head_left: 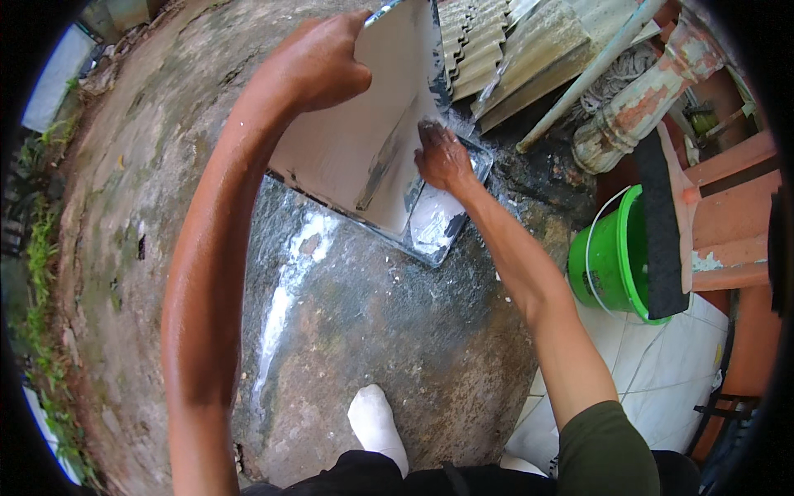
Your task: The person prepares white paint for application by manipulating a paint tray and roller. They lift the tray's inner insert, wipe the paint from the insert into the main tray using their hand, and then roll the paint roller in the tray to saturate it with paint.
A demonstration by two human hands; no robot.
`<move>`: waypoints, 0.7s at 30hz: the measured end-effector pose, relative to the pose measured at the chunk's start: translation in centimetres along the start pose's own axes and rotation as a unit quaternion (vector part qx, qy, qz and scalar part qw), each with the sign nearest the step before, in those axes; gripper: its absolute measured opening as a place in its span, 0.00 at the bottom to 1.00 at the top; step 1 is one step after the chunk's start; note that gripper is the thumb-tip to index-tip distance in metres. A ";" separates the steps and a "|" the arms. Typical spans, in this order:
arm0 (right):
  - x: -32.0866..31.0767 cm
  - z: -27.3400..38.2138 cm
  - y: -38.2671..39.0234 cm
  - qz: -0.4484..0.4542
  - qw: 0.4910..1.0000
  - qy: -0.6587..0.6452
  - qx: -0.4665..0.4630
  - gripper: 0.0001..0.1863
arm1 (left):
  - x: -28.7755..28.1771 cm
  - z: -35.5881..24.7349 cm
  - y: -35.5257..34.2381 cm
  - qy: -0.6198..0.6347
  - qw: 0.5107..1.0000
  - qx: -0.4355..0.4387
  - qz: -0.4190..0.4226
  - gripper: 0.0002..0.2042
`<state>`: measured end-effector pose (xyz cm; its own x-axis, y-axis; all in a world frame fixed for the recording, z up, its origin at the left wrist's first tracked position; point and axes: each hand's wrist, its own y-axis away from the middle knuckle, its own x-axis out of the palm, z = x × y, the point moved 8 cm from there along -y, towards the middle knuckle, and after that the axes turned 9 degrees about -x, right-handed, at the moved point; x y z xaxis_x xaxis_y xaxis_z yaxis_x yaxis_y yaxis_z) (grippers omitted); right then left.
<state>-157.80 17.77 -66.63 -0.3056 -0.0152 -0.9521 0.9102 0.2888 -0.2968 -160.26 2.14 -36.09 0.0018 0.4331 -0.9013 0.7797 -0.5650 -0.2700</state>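
Note:
A flat rectangular panel (pixel 364 124), smeared pale grey with dark worn edges, stands tilted in front of me. My left hand (pixel 327 62) is closed round its upper edge, the fingertips hidden behind my own knuckles. Low on the panel's right side, my right hand (pixel 447 157) lies with fingers spread against the surface, its fingertips darkened and wet-looking. Under the panel's lower right corner shows a shallow dark-rimmed tray (pixel 451 234) with white residue in it. Whether panel and tray are joined I cannot tell.
Rough concrete ground (pixel 331 347) carries a white splash (pixel 285 298). To the right, a green bucket (pixel 608 256) with a wire handle stands on white tiles (pixel 662 355) beside an orange railing (pixel 732 223). Corrugated sheets (pixel 475 41), a pole (pixel 591 74) and a peeling baluster (pixel 645 103) lie far right.

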 end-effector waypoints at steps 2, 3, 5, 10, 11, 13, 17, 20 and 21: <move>0.5 2.4 0.6 0.096 0.992 0.018 -0.075 0.32 | 0.4 0.4 -0.1 0.008 1.000 -0.019 -0.003 0.31; 0.2 2.9 1.3 0.118 0.988 -0.023 -0.096 0.32 | 0.5 0.5 -0.2 0.011 1.000 -0.019 0.001 0.31; -1.0 3.3 1.8 0.121 0.975 -0.097 -0.161 0.33 | 0.4 0.7 -0.3 0.017 1.000 -0.017 0.004 0.31; -2.2 -1.2 -0.5 0.093 0.993 -0.067 0.004 0.37 | 0.3 0.8 0.3 0.014 0.999 -0.023 0.016 0.32; -2.5 -0.8 -0.6 0.069 0.995 -0.069 0.017 0.38 | 0.2 0.6 0.2 0.013 1.000 -0.009 0.007 0.33; -1.8 1.5 0.1 0.113 0.992 -0.052 -0.001 0.40 | 0.1 1.0 -0.2 0.005 1.000 -0.016 -0.006 0.33; -1.8 7.8 4.7 0.160 0.971 -0.107 -0.142 0.39 | 0.1 4.1 -0.6 0.090 0.994 -0.061 0.025 0.33; -3.1 8.4 6.3 0.125 0.968 -0.148 -0.160 0.38 | 0.0 6.7 2.3 0.360 0.928 -0.054 0.078 0.38; -3.6 8.2 6.3 0.094 0.971 -0.165 -0.144 0.38 | 0.4 7.4 4.7 0.479 0.872 -0.045 0.088 0.43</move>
<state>-148.65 11.85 -65.66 0.0083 -0.2281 -0.9736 0.8107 0.5716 -0.1270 -161.21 -5.58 -40.23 0.6158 0.7569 -0.2187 0.7597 -0.6440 -0.0896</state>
